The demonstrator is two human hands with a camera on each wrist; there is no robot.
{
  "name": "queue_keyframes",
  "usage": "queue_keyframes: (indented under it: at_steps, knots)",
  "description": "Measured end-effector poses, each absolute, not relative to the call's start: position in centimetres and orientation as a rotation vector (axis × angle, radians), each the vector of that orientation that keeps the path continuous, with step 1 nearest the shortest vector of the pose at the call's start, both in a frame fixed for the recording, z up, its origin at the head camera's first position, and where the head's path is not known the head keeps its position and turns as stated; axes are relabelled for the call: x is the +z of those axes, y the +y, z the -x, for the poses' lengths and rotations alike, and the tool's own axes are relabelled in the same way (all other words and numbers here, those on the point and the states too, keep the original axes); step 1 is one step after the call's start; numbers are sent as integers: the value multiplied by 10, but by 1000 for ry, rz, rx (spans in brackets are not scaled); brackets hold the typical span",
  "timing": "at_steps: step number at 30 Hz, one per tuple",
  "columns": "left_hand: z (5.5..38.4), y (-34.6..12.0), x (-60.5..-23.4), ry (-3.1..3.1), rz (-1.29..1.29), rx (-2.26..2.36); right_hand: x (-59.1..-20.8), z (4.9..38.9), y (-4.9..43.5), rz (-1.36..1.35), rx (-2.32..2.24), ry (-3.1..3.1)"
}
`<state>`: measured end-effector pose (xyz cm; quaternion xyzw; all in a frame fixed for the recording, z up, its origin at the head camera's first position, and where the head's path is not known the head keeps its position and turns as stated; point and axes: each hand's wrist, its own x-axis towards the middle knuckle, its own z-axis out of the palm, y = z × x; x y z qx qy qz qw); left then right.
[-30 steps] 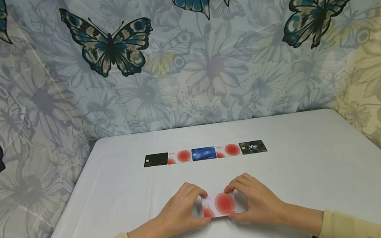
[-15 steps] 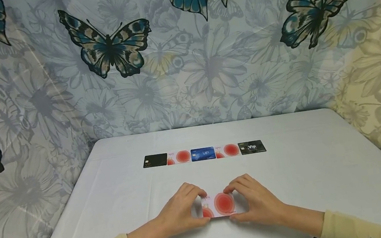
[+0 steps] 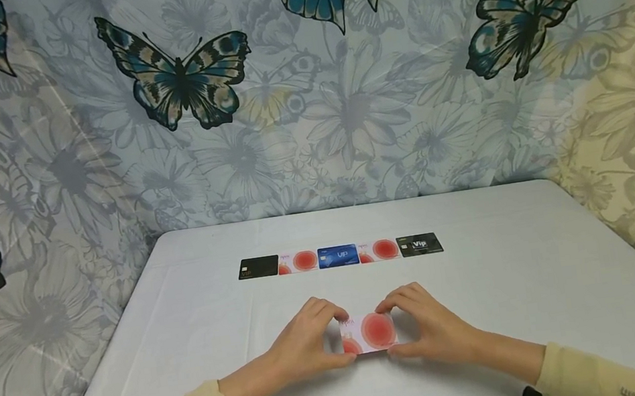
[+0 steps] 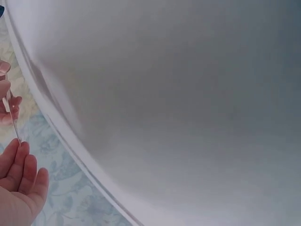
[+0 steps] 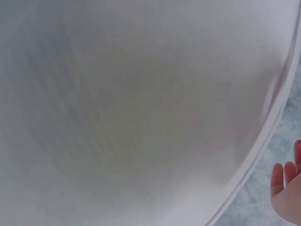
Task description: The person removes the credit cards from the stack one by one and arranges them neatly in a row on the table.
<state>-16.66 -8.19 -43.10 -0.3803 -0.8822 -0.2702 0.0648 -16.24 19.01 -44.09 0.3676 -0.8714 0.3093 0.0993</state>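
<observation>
A pink-and-white card [image 3: 368, 333] with a large red circle is held between both hands in the head view, near the middle of the table. My left hand [image 3: 307, 338] pinches its left corners between thumb and fingers. On the opposite side, my right hand [image 3: 429, 324] pinches the right corners the same way. The left wrist view catches the fingers of the left hand [image 4: 21, 183] and the card's thin edge [image 4: 14, 123]. Only part of the right hand [image 5: 288, 195] appears in the right wrist view, with no card visible there.
Farther back on the white table [image 3: 201, 322], several cards lie in a row: a black card [image 3: 258, 267], a pink card [image 3: 299, 261], a blue VIP card [image 3: 338, 256], another pink card [image 3: 378, 250] and a dark Vip card [image 3: 419, 244]. Behind stands a butterfly-patterned wall covering [image 3: 355, 118].
Both hands, with the card between them, have shifted slightly up and to the right in the head view during the last half second. The row of cards has stayed in place.
</observation>
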Motion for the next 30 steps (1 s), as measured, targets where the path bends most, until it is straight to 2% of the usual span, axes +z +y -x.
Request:
queue_keyframes:
  at_steps: [14,30]
  knots:
    - [183,-65,-427,-2656,1129,-816,-439,177,204,-1036,943,-2585]
    - [220,-12,-416,-2719,1136,-777,-435,211,259,-1036,997,-2606]
